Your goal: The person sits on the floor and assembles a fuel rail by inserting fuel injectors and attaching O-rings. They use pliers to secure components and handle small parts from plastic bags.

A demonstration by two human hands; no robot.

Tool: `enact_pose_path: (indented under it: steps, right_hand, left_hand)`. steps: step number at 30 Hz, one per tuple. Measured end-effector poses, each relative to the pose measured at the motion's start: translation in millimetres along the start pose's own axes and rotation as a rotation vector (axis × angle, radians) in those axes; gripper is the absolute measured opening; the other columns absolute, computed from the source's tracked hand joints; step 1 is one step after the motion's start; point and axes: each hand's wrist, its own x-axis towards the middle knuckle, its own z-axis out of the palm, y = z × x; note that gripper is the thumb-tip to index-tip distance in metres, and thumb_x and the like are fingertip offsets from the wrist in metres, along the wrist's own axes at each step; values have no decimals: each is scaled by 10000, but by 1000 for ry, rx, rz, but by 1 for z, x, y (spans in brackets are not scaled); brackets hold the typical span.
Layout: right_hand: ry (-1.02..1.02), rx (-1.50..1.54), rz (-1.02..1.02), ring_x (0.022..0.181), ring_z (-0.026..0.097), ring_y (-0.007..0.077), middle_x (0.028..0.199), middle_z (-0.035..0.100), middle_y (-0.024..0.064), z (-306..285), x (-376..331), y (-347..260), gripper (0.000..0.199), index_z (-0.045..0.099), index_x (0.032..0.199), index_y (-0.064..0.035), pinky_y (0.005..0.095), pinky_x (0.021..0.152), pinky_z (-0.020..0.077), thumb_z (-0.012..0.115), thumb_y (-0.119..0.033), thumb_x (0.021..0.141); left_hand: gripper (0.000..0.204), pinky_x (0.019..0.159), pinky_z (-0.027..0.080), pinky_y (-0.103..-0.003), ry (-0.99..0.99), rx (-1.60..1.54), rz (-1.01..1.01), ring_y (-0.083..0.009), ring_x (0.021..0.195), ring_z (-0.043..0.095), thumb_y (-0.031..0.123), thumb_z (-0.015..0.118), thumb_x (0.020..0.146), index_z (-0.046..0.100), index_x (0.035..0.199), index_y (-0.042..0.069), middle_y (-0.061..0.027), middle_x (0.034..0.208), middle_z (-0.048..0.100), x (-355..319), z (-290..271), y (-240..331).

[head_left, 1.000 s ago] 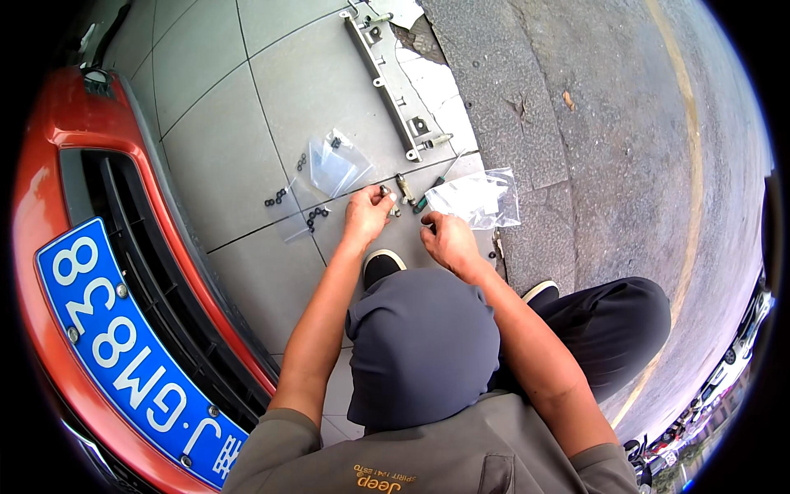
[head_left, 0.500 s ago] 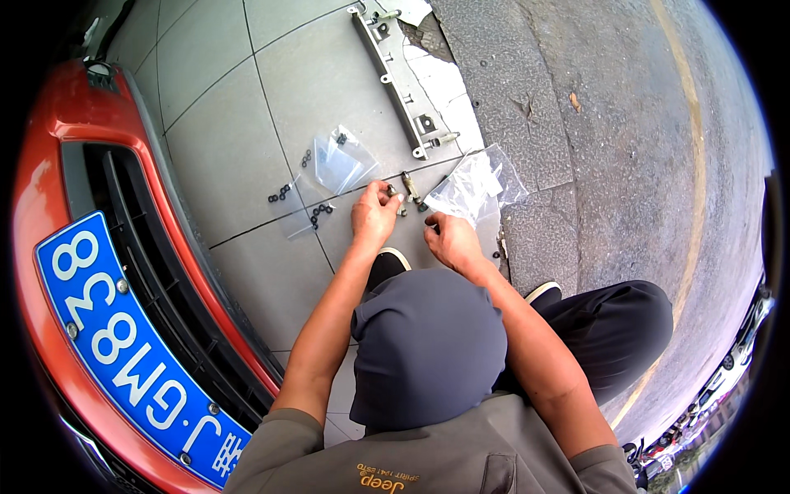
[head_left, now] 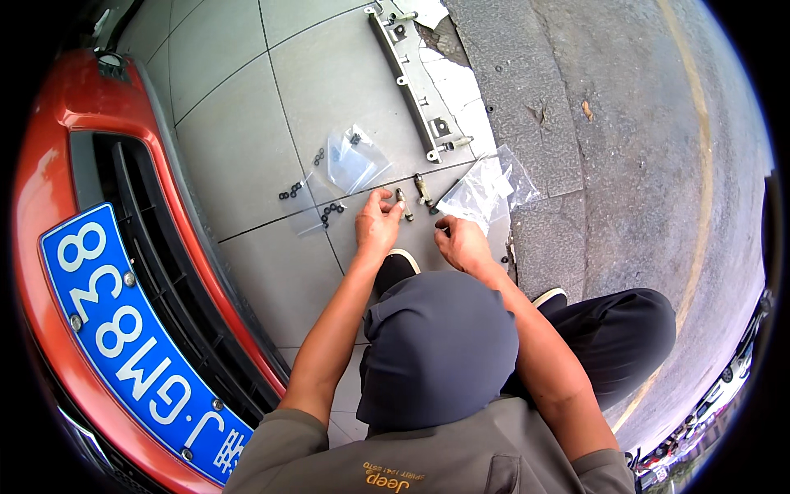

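Just ahead of left hand [head_left: 377, 226], metal bolt [head_left: 403, 204], touching fingertips

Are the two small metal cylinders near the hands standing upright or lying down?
Lying down: both metal cylinders rest lengthwise on the tile, beside the left hand.

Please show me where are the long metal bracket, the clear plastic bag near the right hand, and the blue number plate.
long metal bracket [head_left: 409, 82], head view, middle of its bar.
clear plastic bag [head_left: 485, 191], head view, centre of the crumpled film.
blue number plate [head_left: 132, 337], head view, blue face near its middle.
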Motion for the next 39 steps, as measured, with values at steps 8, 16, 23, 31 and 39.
enact_pose_path:
  steps: [8,16,23,31,39]
  right_hand:
    - [-7,-8,10,947,685,393,944,719,231,-4,-2,-4,310,730,1067,-45,459,881,530,586,-233,867]
    - [-42,45,-38,950,686,390,966,718,230,-26,-23,-26,315,729,1074,-47,453,881,534,584,-260,893]
    - [144,2,-157,879,715,361,950,727,222,-133,-94,-65,310,696,1097,18,416,796,558,632,-233,928]
    - [386,-37,-376,786,684,370,874,699,186,-218,-177,-81,213,679,1056,-6,432,709,537,670,-158,907]
    - [472,-5,-430,775,688,360,890,701,178,-220,-176,-76,198,686,1050,-17,422,706,540,683,-141,896]
  left_hand:
    - [317,720,534,-390,85,-51,75,-257,750,693,313,681,937,673,1082,31,-113,855,724,1,-9,26]
    - [651,973,488,-432,54,117,97,-376,1075,656,501,645,901,580,1228,-58,-222,1089,700,91,20,121]
    - [508,907,543,-476,79,411,176,-409,1017,687,397,619,939,544,1133,-67,-266,1064,694,136,35,135]
    - [235,706,584,-331,-340,-406,17,-161,833,673,187,528,1025,559,1144,-13,-102,1046,723,125,-4,121]
    - [247,662,572,-292,-505,-730,195,-119,777,646,222,548,1034,507,1147,6,-150,1127,694,61,-66,146]
